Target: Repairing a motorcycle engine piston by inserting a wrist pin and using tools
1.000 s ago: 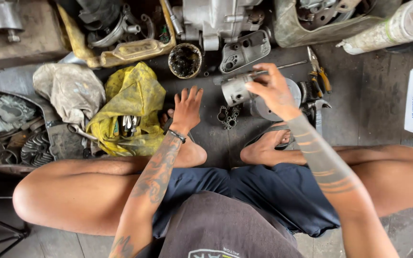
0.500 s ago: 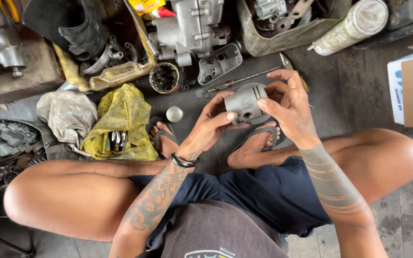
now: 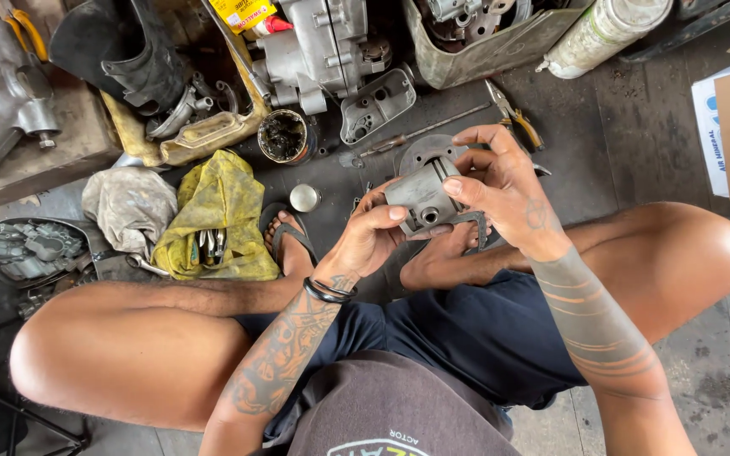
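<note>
Fingers of both hands close around one grey metal piston (image 3: 422,198), held up above the crossed legs. Left hand (image 3: 371,238) cups it from below with the thumb pressed on its side; right hand (image 3: 504,187) clasps it from the top and right, fingertips curled over the crown.

Just behind the piston, partly hidden by it, lies a round metal disc (image 3: 420,150). One screwdriver (image 3: 411,135) and one pair of yellow-handled pliers (image 3: 513,114) lie beyond that. Left of the hands sit one small shiny cap (image 3: 304,198), one tin of black grease (image 3: 282,135), one yellow rag (image 3: 217,207) with several sockets on it, and one grey rag (image 3: 128,203). Farther back stand an engine case (image 3: 318,42), a loose cover (image 3: 375,103), a tub of parts (image 3: 483,38) and a spray can (image 3: 606,29) lying on its side.

Everything rests on a dark, stained concrete floor (image 3: 635,143).
</note>
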